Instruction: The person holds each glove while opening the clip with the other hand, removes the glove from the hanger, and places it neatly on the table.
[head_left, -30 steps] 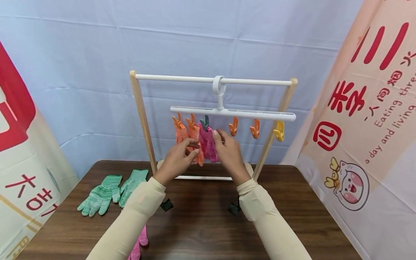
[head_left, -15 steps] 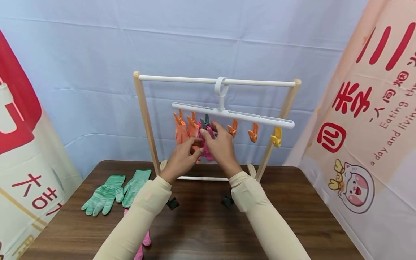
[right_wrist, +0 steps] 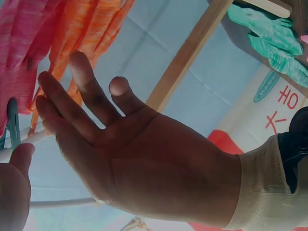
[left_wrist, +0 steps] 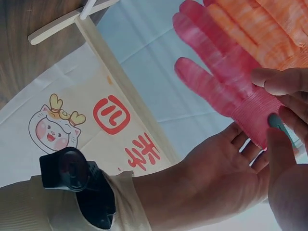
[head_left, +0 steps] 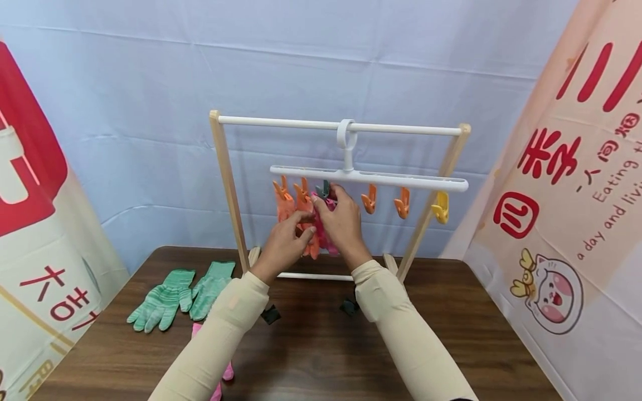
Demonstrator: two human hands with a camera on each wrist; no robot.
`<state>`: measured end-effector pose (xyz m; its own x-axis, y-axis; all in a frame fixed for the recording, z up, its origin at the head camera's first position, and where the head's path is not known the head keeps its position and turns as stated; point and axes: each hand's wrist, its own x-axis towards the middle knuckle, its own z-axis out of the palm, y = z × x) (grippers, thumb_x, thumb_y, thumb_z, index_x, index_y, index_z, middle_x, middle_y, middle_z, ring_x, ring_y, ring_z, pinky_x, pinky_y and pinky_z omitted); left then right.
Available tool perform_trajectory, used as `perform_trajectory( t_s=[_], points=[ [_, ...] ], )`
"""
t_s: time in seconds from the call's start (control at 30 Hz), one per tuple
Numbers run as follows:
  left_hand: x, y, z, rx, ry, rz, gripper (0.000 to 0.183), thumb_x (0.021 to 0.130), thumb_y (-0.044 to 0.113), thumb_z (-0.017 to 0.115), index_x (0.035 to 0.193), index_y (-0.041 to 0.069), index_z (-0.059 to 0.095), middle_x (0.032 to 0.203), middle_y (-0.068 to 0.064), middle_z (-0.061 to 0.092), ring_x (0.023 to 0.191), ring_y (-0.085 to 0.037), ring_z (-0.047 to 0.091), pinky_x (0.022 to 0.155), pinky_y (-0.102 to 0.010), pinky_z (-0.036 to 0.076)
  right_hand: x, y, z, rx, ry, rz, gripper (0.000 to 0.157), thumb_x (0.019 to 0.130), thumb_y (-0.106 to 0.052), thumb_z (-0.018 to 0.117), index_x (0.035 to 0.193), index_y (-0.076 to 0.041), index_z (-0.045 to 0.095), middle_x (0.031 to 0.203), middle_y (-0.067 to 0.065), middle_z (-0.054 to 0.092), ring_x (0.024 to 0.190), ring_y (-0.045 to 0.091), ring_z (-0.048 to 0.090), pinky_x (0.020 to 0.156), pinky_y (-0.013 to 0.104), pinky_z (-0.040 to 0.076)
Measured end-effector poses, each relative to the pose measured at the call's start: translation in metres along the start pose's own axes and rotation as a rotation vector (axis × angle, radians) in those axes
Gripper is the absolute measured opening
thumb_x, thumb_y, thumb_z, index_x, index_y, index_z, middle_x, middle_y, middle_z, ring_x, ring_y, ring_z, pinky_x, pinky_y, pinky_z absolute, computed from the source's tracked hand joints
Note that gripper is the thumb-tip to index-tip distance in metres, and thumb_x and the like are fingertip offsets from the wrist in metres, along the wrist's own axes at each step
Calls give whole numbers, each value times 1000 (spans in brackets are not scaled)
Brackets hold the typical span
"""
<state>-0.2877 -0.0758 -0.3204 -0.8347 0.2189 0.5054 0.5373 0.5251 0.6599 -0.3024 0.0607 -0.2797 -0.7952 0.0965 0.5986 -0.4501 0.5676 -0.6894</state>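
A pink glove [left_wrist: 231,86] hangs fingers-down from a dark green clothespin [head_left: 323,189] on the white hanger [head_left: 396,179]. At the clip and cuff is my right hand [head_left: 343,223], pinching the clothespin with the thumb in front and other fingers behind. Its thumb [right_wrist: 19,173] meets the clip [right_wrist: 13,120] in the right wrist view. Just left and lower, my left hand [head_left: 281,245] has loosely bent fingers in front of the hanging gloves; I see no grip. Two orange clothespins hold orange gloves [head_left: 285,209] farther left.
Farther right along the hanger are two orange clothespins [head_left: 402,203] and a yellow clothespin [head_left: 441,208]. The hanger hooks over a wooden rack [head_left: 227,184]. On the table [head_left: 401,351] lie green gloves [head_left: 163,301] and a pink glove [head_left: 228,371], partly hidden by the left sleeve.
My right hand has moved left and up from the pink glove's side to its clothespin. The hanger tipped right end down, then came back near level. My left hand stayed by the gloves.
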Motion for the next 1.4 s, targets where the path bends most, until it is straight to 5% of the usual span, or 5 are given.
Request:
perform_trajectory(
  t_s=[0.4,0.7,1.0,1.4],
  points=[
    [1,0,3,-9,91,-11,31,90,20,58,120,12,56,84,1,63,65,-7,58,56,-28,47,5,-5,-3,29,14,-67,34,87,-33,63,109,-8,64,97,9,67,90,19,63,76,38,50],
    [8,-8,4,-91,113,-92,33,91,21,57,123,13,55,106,-2,63,76,-14,62,62,-28,50,1,-8,-4,6,-39,-85,29,88,-31,60,107,-9,65,93,6,67,85,16,62,72,32,50],
    [14,-12,1,-245,139,-132,16,89,26,60,98,12,64,86,-2,64,73,-14,59,61,-28,50,0,-12,-3,34,-73,-37,32,88,-32,60,110,-8,63,94,5,66,83,16,60,71,32,49],
    [16,-7,-2,-229,143,-144,14,87,25,63,92,12,66,82,-1,64,66,-13,57,57,-28,47,4,-12,-4,124,-67,-15,28,87,-35,61,104,-13,66,92,2,66,81,14,59,69,31,48]
  ],
)
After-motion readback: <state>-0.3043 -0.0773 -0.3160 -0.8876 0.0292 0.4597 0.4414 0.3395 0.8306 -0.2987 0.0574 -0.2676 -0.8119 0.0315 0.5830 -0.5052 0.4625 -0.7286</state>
